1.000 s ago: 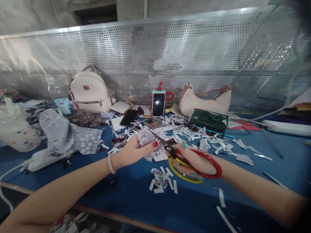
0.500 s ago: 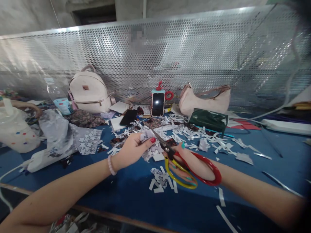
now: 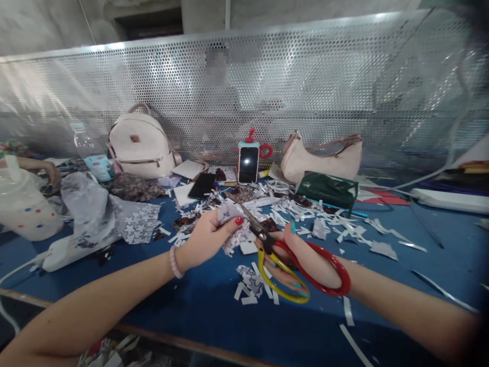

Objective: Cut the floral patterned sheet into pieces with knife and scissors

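Observation:
My left hand [image 3: 208, 235] pinches a small piece of patterned white fabric [image 3: 234, 228] above the blue table [image 3: 191, 306]. My right hand [image 3: 305, 260] grips scissors [image 3: 294, 260] with one red and one yellow handle loop. Their blades are spread apart and point up-left, right beside the fabric by my left thumb. Below the hands lies a small heap of cut white strips [image 3: 254, 285].
Scraps cover the table's middle [image 3: 313, 214]. At the back stand a pale backpack [image 3: 141, 145], an upright phone [image 3: 248, 163], a flat black phone [image 3: 202, 185], a pink handbag [image 3: 321, 158] and a green pouch [image 3: 328, 189]. A bottle [image 3: 91, 153], patterned cloth [image 3: 137, 221] and another person's hand [image 3: 46, 171] are at left.
The scissors' handles have spread wider and dropped slightly; the blades have opened at the fabric. My left hand barely shifted. A person's hand has appeared at far left.

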`<state>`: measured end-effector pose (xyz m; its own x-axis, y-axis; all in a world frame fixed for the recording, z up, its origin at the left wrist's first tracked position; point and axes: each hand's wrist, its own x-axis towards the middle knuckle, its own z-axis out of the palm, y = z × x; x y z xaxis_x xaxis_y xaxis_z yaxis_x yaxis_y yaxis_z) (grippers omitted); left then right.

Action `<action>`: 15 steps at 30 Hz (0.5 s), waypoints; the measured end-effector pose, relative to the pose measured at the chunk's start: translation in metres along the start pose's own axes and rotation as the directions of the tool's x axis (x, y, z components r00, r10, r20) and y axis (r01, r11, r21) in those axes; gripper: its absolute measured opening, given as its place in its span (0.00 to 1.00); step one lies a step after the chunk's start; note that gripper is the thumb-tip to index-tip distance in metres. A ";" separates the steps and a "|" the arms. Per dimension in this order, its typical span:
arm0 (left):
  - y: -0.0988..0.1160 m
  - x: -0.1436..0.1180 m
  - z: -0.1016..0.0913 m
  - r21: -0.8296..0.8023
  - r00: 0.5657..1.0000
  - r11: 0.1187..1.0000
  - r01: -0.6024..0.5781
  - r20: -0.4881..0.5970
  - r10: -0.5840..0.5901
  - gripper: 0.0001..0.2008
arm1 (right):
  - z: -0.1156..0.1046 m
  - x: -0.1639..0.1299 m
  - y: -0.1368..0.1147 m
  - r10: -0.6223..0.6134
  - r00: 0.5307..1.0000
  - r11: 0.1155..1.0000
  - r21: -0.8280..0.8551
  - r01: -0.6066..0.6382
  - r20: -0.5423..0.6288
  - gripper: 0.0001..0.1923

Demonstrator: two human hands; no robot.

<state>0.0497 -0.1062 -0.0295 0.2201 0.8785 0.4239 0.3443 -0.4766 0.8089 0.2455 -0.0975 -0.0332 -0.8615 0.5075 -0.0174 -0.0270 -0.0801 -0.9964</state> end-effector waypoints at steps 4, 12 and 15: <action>0.001 0.000 0.001 -0.003 1.000 1.000 -0.020 -0.019 0.020 0.17 | -0.007 -0.001 0.014 -0.012 0.997 0.998 -0.060 0.008 -0.071 0.26; 0.003 0.000 0.001 -0.117 1.000 0.993 -0.019 0.012 0.021 0.17 | -0.016 -0.005 0.025 0.036 0.998 0.988 -0.147 -0.043 -0.051 0.25; 0.003 0.000 0.001 -0.110 0.999 0.993 -0.033 0.016 0.035 0.19 | -0.012 -0.005 0.022 -0.004 0.998 0.989 -0.151 -0.004 -0.057 0.25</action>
<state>0.0519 -0.1076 -0.0276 0.2467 0.8605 0.4457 0.2341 -0.4993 0.8342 0.2555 -0.0917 -0.0558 -0.8310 0.5560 -0.0177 0.0535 0.0482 -0.9974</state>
